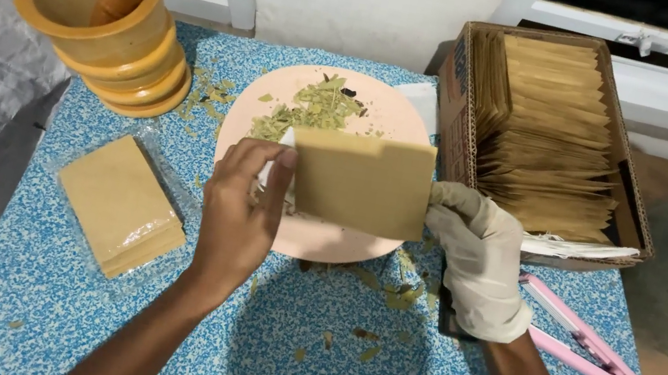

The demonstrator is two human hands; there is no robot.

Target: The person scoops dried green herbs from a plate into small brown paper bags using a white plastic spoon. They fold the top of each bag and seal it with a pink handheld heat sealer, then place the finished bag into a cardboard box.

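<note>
Two hands hold a flat tan paper pouch [359,183] at frame centre, over a pink plate [383,114] of crushed green leaves [316,109].
The bare left hand [237,216] pinches its left edge; the white-gloved right hand [479,259] grips its right edge. A cardboard box [458,109] of matching pouches sits upper right, and a clear-wrapped stack [121,203] lies at left.

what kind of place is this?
Probably a small home workspace for packing dried herbs by hand: a plate of crushed leaves, a mortar, a box of brown pouches, on a table by a window.
</note>
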